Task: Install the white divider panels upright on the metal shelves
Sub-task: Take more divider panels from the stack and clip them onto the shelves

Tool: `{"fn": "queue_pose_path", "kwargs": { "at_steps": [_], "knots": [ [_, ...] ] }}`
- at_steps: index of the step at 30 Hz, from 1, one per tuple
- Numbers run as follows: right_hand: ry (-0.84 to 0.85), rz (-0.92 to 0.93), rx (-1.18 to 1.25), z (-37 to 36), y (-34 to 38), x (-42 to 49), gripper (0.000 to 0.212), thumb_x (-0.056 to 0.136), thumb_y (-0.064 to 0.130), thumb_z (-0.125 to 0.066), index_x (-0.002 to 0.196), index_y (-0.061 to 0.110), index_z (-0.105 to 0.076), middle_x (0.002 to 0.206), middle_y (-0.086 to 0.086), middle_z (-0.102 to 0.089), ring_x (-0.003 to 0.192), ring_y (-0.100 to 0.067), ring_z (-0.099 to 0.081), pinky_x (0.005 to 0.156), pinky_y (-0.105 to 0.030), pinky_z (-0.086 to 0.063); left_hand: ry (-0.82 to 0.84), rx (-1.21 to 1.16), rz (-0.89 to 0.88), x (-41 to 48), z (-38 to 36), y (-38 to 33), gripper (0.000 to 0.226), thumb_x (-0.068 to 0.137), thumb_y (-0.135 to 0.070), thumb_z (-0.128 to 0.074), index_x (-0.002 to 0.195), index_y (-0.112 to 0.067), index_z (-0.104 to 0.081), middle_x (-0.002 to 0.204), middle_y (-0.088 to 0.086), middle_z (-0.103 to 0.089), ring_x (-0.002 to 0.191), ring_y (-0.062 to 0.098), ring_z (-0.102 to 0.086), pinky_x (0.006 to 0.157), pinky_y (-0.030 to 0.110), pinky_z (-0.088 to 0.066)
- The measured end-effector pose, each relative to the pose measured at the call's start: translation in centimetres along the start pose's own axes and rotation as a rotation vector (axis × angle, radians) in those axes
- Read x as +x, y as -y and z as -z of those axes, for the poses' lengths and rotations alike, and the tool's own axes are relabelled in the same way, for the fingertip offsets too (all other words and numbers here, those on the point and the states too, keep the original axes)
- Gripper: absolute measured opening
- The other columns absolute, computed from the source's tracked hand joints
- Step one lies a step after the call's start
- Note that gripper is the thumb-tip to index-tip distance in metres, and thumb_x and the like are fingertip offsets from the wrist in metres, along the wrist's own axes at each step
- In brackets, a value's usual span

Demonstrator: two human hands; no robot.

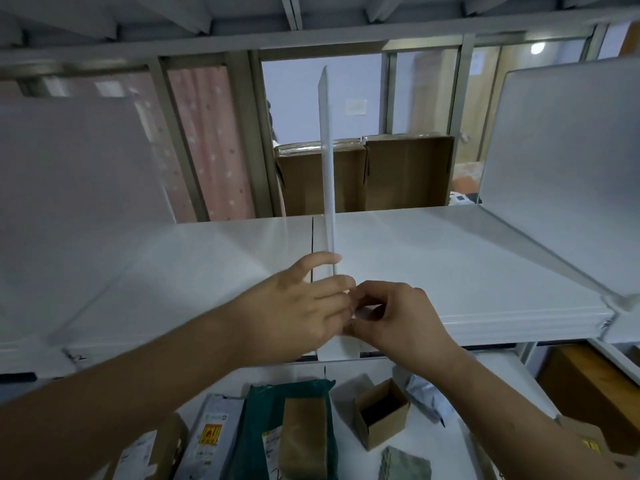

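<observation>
Three dividers stand upright on one metal shelf [450, 265]: left panel [76, 188], middle panel [327, 161], right panel [561, 161]. The left hand [298, 306] lays nearly straight fingers against the middle panel's front foot; the right hand [398, 313], curled, seemingly pinches it.

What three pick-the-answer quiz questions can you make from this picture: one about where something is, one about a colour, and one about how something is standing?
1. Where is the small open cardboard box?
A) on the lower shelf
B) on the highest shelf
C) on the floor

2. What colour is the mailer bag with a brown packet lying on it?
A) red
B) yellow
C) green

3. How is the middle divider panel placed?
A) lying flat
B) standing upright
C) rolled up

Answers:
1 A: the box sits on the lower shelf among parcels.
2 C: the bag is dark green.
3 B: the panel rises straight up from the shelf and is seen edge-on.
</observation>
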State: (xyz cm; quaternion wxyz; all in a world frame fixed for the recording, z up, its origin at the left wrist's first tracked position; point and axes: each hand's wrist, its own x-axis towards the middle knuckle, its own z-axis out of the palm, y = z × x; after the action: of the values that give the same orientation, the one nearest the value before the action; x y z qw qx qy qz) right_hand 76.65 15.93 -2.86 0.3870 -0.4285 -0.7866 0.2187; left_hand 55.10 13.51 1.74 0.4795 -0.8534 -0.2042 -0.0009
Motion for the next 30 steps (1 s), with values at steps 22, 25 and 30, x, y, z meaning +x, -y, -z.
{"fn": "queue_pose_path", "kwargs": {
  "at_steps": [22,25,30],
  "knots": [
    [0.117,0.429,0.185,-13.7,15.0,-0.4,0.027,0.091,0.030,-0.078,0.117,0.025,-0.071,0.101,0.009,-0.060,0.084,-0.008,-0.059,0.076,-0.018,-0.050,0.283,-0.018,0.531,-25.2,2.3,2.1,0.055,0.082,-0.007,-0.045,0.129,-0.007,-0.074,0.128,0.014,-0.074,0.124,0.038,-0.068,0.116,0.055,-0.035],
    [0.080,0.347,0.143,-17.7,18.0,0.4,0.028,0.091,0.029,-0.077,0.117,0.026,-0.071,0.103,0.009,-0.062,0.085,-0.008,-0.060,0.076,-0.014,-0.049,0.278,-0.034,0.513,-29.3,1.5,3.7,0.050,0.077,-0.001,-0.060,0.124,-0.004,-0.076,0.124,0.016,-0.075,0.124,0.039,-0.067,0.121,0.056,-0.034],
    [-0.013,0.163,0.044,-23.6,21.7,2.3,0.042,0.090,0.031,-0.077,0.129,0.032,-0.061,0.110,0.012,-0.059,0.100,-0.004,-0.055,0.084,-0.011,-0.045,0.236,0.016,0.370,-34.3,0.3,7.2,0.065,0.082,0.005,-0.025,0.121,0.000,-0.077,0.122,0.020,-0.074,0.126,0.042,-0.067,0.133,0.050,-0.009]
  ]
}}
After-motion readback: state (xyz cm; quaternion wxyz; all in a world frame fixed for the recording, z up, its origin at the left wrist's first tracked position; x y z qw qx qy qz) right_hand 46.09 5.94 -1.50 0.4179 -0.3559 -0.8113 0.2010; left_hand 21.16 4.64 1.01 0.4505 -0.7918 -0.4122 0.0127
